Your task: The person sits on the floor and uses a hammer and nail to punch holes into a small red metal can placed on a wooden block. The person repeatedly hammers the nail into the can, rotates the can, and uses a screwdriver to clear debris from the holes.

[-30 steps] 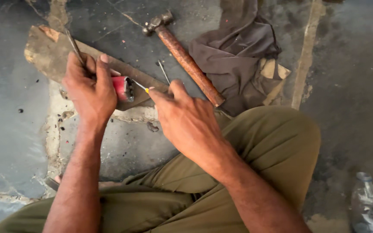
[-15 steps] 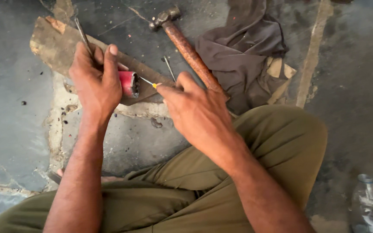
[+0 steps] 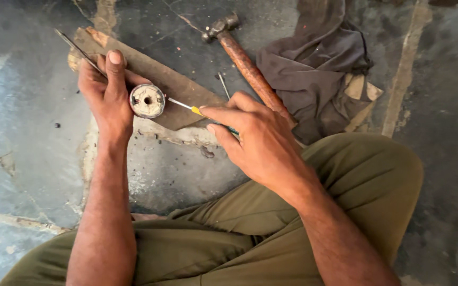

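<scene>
My left hand (image 3: 107,95) grips a small round part (image 3: 147,100), its dirty pale end face with a centre hole turned up toward the camera. A thin metal strip pokes out behind that hand's fingers. My right hand (image 3: 255,140) holds a small screwdriver (image 3: 186,106) with a yellow handle. Its thin shaft points left and its tip touches the right edge of the round part. Both hands hover over a flat wooden board (image 3: 181,87) lying on the floor.
A hammer (image 3: 245,61) with a wooden handle lies behind my right hand, next to a dark crumpled cloth (image 3: 314,69). A thin nail (image 3: 222,85) lies by the hammer. My legs in olive trousers (image 3: 271,222) are crossed below. The concrete floor (image 3: 22,132) is stained.
My left hand has turned the round part so its end face shows instead of its red side. The screwdriver tip has stayed against it. The view has shifted slightly.
</scene>
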